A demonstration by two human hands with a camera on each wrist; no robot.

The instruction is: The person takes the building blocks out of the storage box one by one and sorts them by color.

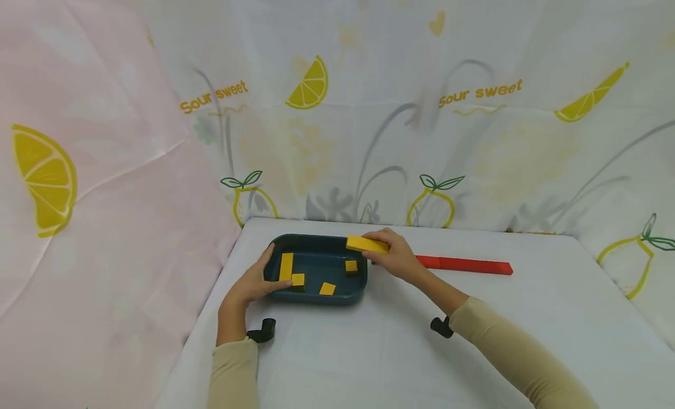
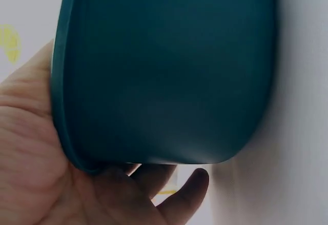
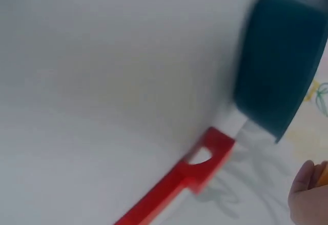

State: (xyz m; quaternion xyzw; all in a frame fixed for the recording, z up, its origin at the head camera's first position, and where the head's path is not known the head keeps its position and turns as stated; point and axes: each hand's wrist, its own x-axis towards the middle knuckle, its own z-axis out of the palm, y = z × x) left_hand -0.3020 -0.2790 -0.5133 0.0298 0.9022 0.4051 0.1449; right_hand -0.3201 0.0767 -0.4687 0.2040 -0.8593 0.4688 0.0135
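Observation:
A dark teal tray (image 1: 316, 299) rests on the white table, its side wall (image 2: 169, 76) filling most of the left wrist view. My left hand (image 1: 255, 283) grips the tray at its left end, the thumb reaching over the rim beside a small yellow block (image 1: 297, 280). Inside the tray lie a longer yellow block (image 1: 286, 266) and two more small ones, a yellow block (image 1: 327, 289) near the front and a yellow block (image 1: 351, 266) at the right. Above the tray's right rim, my right hand (image 1: 396, 256) pinches a long yellow block (image 1: 364, 244).
To the right of the tray stretches a row of red blocks (image 1: 469, 265); its end nearest the tray is a red block with an opening (image 3: 212, 156). Black wrist mounts (image 1: 263, 331) show at both wrists. Lemon-printed cloth (image 1: 369, 133) hangs behind the table.

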